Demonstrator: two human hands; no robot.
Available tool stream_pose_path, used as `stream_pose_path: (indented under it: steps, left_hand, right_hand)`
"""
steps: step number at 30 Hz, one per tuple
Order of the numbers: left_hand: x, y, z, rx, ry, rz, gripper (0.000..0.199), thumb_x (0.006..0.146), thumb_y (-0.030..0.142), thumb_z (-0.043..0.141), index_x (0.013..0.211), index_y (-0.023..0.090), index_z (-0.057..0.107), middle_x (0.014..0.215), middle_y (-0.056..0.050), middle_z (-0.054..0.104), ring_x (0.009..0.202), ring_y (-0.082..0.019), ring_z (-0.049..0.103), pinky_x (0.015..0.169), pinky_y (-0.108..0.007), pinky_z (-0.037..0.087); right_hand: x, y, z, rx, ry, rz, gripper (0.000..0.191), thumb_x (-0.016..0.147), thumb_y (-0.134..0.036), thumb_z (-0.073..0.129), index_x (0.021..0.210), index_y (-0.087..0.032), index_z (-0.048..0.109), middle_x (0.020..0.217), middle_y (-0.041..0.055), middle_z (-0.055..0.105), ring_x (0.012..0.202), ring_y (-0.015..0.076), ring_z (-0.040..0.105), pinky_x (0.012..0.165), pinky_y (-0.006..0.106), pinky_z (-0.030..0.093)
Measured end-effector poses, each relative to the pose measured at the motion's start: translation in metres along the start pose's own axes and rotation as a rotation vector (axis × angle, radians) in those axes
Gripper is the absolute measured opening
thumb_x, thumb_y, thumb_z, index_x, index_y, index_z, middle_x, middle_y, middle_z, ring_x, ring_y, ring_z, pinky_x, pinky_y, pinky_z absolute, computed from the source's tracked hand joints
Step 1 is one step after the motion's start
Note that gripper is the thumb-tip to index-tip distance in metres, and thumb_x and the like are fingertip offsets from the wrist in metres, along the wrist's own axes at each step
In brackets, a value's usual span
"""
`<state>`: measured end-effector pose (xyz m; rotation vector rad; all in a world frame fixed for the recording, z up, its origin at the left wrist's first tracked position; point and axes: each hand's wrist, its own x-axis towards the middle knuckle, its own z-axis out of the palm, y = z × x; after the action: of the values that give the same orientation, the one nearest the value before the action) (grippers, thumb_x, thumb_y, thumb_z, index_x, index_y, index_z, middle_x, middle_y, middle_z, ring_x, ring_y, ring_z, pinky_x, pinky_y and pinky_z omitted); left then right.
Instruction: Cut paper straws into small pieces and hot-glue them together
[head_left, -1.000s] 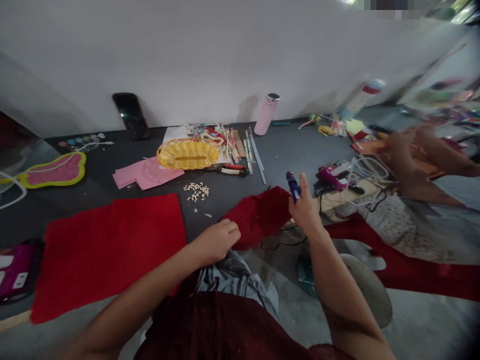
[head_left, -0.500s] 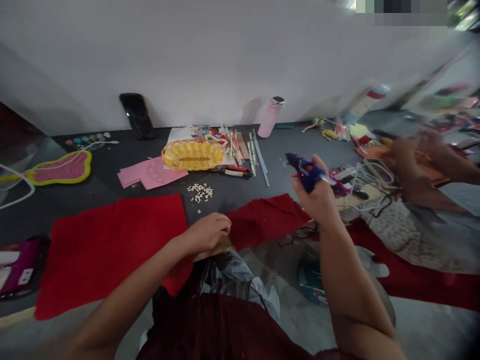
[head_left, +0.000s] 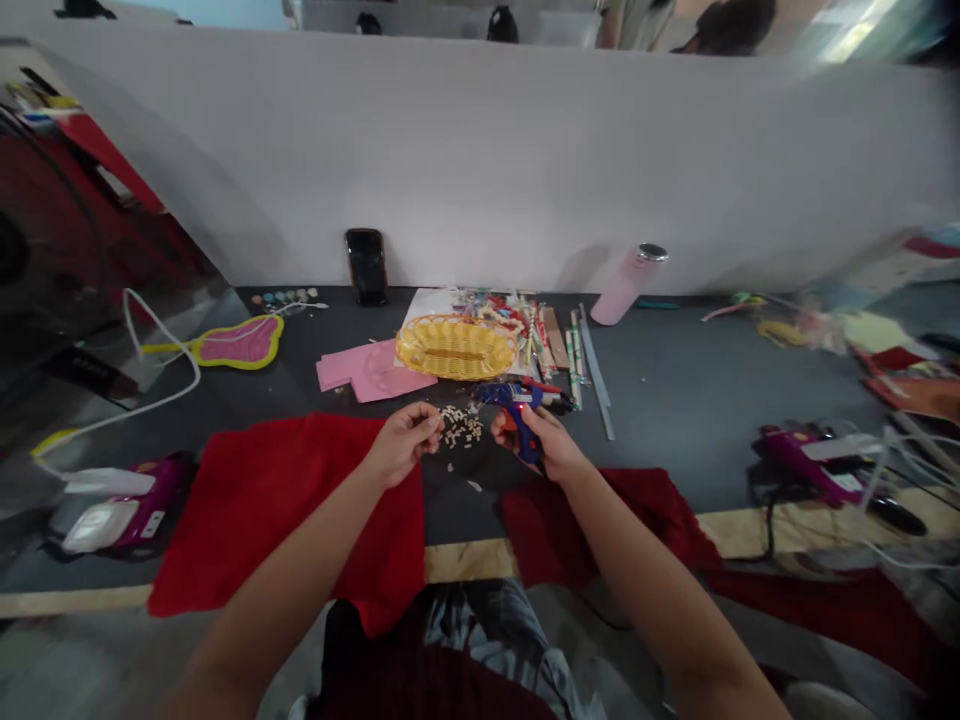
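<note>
My right hand (head_left: 553,442) is wrapped round the handle of a blue hot glue gun (head_left: 508,394), whose small red light is lit and whose nozzle points left. My left hand (head_left: 407,442) is pinched closed beside a scatter of small whitish pieces (head_left: 463,432); whatever lies between its fingertips is too small to make out. Under the left forearm spreads a bright red cloth (head_left: 285,490). A darker red cloth (head_left: 544,530) lies beneath the right forearm, at the table's front edge. Just behind the glue gun stands a yellow woven basket (head_left: 457,350).
Pink paper sheets (head_left: 375,370) lie left of the basket, craft bits and sticks to its right. A phone (head_left: 367,267) and a pink bottle (head_left: 628,286) stand near the wall. Purple devices with white cords (head_left: 814,465) sit at both sides, beside a pink-and-yellow fan-shaped piece (head_left: 240,343).
The view has swung left. My right hand has brought the glue gun left and down over the table, near the small pieces. My left hand has risen from the table's edge to beside them.
</note>
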<state>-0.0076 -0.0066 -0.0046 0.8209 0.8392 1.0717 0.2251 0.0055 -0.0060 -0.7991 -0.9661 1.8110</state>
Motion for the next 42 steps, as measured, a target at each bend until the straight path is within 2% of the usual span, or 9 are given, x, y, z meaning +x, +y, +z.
stream_pose_path:
  steps: [5, 10, 21, 34, 42]
  left_hand:
    - [0.004, -0.002, 0.002, -0.147, 0.051, -0.079, 0.031, 0.069, 0.023, 0.074, 0.096, 0.015, 0.062, 0.070, 0.001, 0.056, 0.055, -0.005, 0.048, 0.049, -0.015, 0.040]
    - [0.005, 0.002, 0.000, -0.213, 0.094, -0.090, 0.020, 0.069, 0.021, 0.073, 0.086, 0.014, 0.065, 0.071, -0.001, 0.058, 0.057, -0.005, 0.049, 0.048, -0.015, 0.041]
    - [0.004, 0.003, -0.004, -0.151, 0.125, -0.084, 0.024, 0.067, 0.019, 0.074, 0.089, 0.013, 0.067, 0.074, -0.003, 0.062, 0.058, -0.005, 0.052, 0.048, -0.015, 0.044]
    - [0.003, 0.001, -0.003, -0.096, 0.147, -0.077, 0.026, 0.066, 0.022, 0.075, 0.088, 0.014, 0.066, 0.074, -0.002, 0.066, 0.058, -0.007, 0.058, 0.054, -0.018, 0.049]
    - [0.003, 0.000, -0.004, -0.071, 0.141, -0.062, 0.027, 0.065, 0.021, 0.075, 0.089, 0.013, 0.065, 0.074, -0.003, 0.067, 0.058, -0.007, 0.058, 0.054, -0.019, 0.049]
  right_hand:
    - [-0.003, 0.003, 0.005, -0.084, -0.012, 0.029, 0.033, 0.079, -0.049, 0.060, 0.089, -0.017, 0.059, 0.083, 0.0064, 0.064, 0.073, 0.0170, 0.061, 0.062, 0.028, 0.049]
    - [-0.005, 0.002, 0.011, -0.141, -0.040, 0.004, 0.028, 0.085, -0.045, 0.053, 0.093, -0.019, 0.059, 0.083, 0.0053, 0.063, 0.068, 0.0142, 0.058, 0.064, 0.028, 0.047]
    - [-0.006, 0.006, 0.014, -0.189, -0.087, -0.017, 0.038, 0.085, -0.046, 0.052, 0.111, -0.018, 0.054, 0.081, 0.0050, 0.061, 0.063, 0.0141, 0.054, 0.063, 0.031, 0.046]
    - [-0.005, 0.008, 0.016, -0.203, -0.067, -0.001, 0.041, 0.082, -0.050, 0.055, 0.110, -0.021, 0.055, 0.076, 0.0029, 0.057, 0.064, 0.0146, 0.052, 0.059, 0.029, 0.046]
    - [-0.004, 0.009, 0.016, -0.159, -0.103, -0.013, 0.037, 0.083, -0.047, 0.056, 0.108, -0.020, 0.055, 0.075, 0.0028, 0.057, 0.063, 0.0137, 0.052, 0.058, 0.028, 0.045]
